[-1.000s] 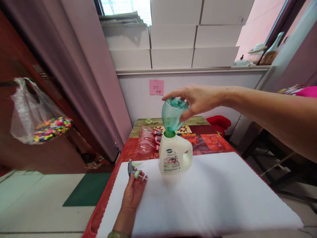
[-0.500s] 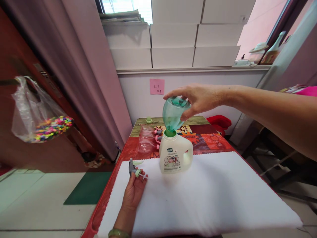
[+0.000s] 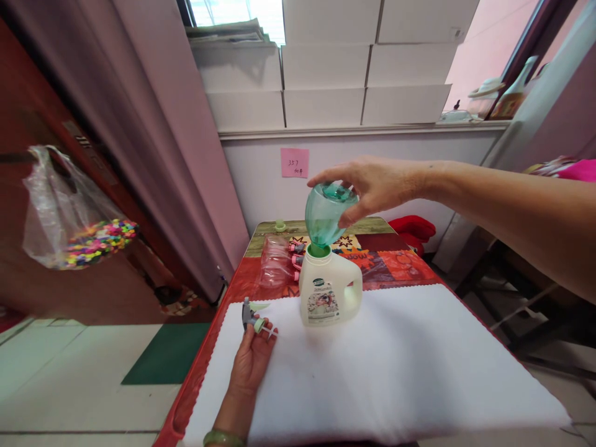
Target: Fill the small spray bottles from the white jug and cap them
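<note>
My right hand grips a clear green spray bottle near its base. The bottle is upside down, and its neck sits in the mouth of a cream jug with a side handle and a picture label. The jug stands upright on a white mat. Lower left, palm up just above the mat, my left hand holds a grey and green trigger spray head, its thin white tube pointing right. How much liquid the bottle contains is hard to make out.
Pink clear spray bottles lie on the red tablecloth behind the jug, to its left. A pale green cap or ring sits near the table's back edge. White boxes are stacked on the sill. A plastic bag of colourful pieces hangs at left.
</note>
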{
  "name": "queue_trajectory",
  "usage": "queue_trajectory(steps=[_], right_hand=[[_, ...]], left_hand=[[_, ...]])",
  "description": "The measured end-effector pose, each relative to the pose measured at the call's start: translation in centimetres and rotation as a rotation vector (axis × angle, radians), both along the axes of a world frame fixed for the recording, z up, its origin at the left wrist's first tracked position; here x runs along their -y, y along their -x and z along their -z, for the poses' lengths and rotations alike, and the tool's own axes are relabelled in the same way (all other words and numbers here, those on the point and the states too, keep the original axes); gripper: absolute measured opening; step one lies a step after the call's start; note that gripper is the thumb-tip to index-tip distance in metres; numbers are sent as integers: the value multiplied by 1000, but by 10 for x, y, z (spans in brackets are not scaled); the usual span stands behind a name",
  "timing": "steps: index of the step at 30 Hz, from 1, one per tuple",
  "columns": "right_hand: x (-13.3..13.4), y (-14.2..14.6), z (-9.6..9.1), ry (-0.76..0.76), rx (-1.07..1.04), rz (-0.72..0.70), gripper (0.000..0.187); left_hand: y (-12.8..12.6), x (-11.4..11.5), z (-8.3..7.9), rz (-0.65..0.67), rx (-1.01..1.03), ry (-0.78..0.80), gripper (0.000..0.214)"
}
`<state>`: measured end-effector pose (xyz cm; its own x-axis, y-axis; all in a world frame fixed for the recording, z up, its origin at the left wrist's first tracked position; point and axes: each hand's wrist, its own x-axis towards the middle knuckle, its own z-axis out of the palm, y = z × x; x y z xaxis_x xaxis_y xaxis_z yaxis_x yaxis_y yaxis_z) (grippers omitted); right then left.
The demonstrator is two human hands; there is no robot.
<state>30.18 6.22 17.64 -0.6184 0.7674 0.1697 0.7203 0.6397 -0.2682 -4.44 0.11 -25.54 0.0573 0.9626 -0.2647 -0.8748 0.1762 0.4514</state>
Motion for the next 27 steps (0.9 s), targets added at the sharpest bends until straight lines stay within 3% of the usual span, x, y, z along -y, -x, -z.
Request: queue_trajectory(steps=[8, 11, 14, 18, 21, 24, 27], right_hand=[[3, -7, 4, 32, -66, 14, 89], [12, -28, 27, 91, -233, 60, 90], [28, -56, 84, 155, -628, 178, 89], [70, -69, 201, 250, -1217, 273, 80], [120, -51, 276, 392, -1320, 281, 81], [165, -30, 314, 462, -1248, 348, 97], [187, -21, 323, 414, -1214, 401, 92]], left_hand=[[-4, 2, -9, -6, 9, 17, 20], [-11, 5, -18, -43, 17, 68, 23], [-17, 8, -29, -84, 22, 101, 29], [-23, 9, -53, -159, 32, 126, 32], [-28, 9, -83, -222, 41, 115, 32], [-35, 10, -119, -257, 41, 91, 28], [-44, 13, -152, -290, 30, 76, 31]])
